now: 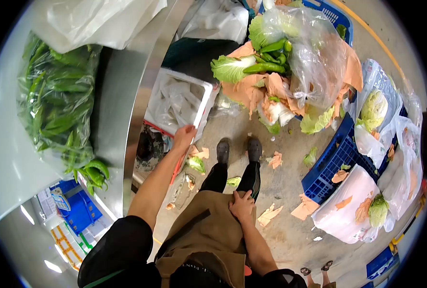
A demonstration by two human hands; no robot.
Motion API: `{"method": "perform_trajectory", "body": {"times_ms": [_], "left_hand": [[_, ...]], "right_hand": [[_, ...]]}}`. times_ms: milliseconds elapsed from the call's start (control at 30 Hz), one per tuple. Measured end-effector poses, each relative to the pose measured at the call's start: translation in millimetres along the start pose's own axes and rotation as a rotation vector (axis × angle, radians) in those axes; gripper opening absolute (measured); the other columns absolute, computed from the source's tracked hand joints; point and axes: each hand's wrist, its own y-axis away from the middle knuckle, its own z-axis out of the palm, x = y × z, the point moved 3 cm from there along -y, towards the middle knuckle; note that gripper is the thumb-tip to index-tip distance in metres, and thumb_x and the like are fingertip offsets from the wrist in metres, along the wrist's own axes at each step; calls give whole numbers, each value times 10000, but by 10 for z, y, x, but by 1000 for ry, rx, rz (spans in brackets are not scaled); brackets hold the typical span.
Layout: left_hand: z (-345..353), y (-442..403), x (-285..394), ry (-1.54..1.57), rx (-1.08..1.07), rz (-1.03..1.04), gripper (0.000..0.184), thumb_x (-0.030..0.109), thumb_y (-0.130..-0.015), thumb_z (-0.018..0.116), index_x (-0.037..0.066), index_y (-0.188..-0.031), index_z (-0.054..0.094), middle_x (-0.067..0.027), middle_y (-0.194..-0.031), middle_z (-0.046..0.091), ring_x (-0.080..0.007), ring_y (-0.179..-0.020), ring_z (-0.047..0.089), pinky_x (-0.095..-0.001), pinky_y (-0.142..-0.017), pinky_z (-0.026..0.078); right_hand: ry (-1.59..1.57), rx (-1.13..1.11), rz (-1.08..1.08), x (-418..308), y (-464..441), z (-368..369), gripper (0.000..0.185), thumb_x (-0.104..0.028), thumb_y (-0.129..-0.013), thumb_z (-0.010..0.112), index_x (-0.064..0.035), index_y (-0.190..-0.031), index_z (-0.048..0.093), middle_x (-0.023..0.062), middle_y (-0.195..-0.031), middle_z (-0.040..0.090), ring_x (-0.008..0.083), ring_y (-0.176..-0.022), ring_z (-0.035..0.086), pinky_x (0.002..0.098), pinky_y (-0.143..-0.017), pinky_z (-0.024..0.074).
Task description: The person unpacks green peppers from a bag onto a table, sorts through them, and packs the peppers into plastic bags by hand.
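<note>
My left hand (184, 138) reaches forward and grips the near corner of a white foam box (207, 98), fingers closed over its rim. Crumpled clear plastic bags (175, 98) fill that box, which stands beside the metal table. My right hand (242, 205) lies on the brown apron (201, 216) over my thigh, holding nothing, its fingers somewhat apart. Left of my left arm, a clear bag of green peppers (62, 96) rests on the table, with several loose peppers (94, 174) at its near end.
The metal table edge (136, 115) runs along my left. Ahead, a blue crate (340, 19) overflows with cabbage leaves, brown paper, green peppers and plastic. At right stands another blue crate (326, 177) beside bagged cabbages (374, 110). Paper scraps (270, 214) litter the floor. Another person's feet (316, 269) show behind.
</note>
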Motion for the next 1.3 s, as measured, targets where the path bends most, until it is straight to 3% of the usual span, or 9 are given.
{"method": "perform_trajectory", "body": {"times_ms": [167,333,400,500,633,700,867,1167,1300], "left_hand": [[315,-1403,1137,-64,254,347,393,349,-821,645,7,-1013,638,-88,-853,670,-188,-759,630,-299,-692,488],[531,-2495,1928,1011,214,-142,367,449,-867,587,86,-815,574,-46,-693,586,-162,-637,591,-297,-535,458],[548,-2727,2064,715,123,-7,406,432,-897,527,60,-744,581,-72,-625,578,-172,-497,527,-307,-459,424],[560,-1975,2497,287,113,602,385,367,-910,464,63,-709,589,-61,-667,604,-169,-594,545,-325,-563,440],[528,-204,2783,425,-89,580,330,141,-865,625,6,-1157,550,-32,-983,619,-124,-887,590,-258,-814,472],[-49,681,3126,233,157,822,344,114,-844,636,-11,-1152,548,-79,-976,640,-152,-910,613,-281,-816,475],[-1680,1547,3568,189,786,963,299,51,-762,667,-7,-1042,584,-109,-941,612,-204,-859,587,-316,-781,469],[-2945,1350,4734,402,1036,959,562,225,-762,690,-28,-1212,467,-210,-1158,515,-357,-1111,470,-399,-935,381],[-3061,1121,4838,319,955,851,413,170,-761,649,18,-1132,551,-200,-1040,574,-362,-994,537,-408,-849,435]], "right_hand": [[-72,134,51,-51,-99,28,526,-391,-759,615,-299,-1266,510,324,-1354,243,512,-991,465,557,-831,417],[-73,248,110,-117,-158,169,530,-374,-744,621,-298,-1258,516,319,-1333,290,478,-991,468,537,-863,403],[-105,226,143,-254,-272,130,528,-373,-739,613,-294,-1253,523,317,-1342,280,482,-1007,453,542,-875,383],[-138,177,193,-309,-266,-35,511,-369,-738,596,-293,-1240,538,320,-1347,269,476,-1007,457,528,-871,384],[-137,394,132,-292,-261,-234,394,-344,-757,594,-153,-1102,593,329,-1183,452,441,-850,550,489,-738,449],[-355,-8,119,-251,-138,-579,566,-409,-870,496,-134,-1356,404,195,-1458,278,477,-1225,371,510,-985,356],[-437,120,-224,164,-412,-461,401,-317,-879,495,-41,-1166,539,295,-1033,588,468,-884,553,537,-724,444],[-167,810,-726,-927,310,-3893,218,-189,-809,589,22,-758,565,205,-620,537,370,-589,551,443,-525,398],[-237,1110,-1037,-2131,1550,-5284,155,-92,-846,563,18,-945,608,168,-732,597,306,-661,599,358,-602,457]]}}
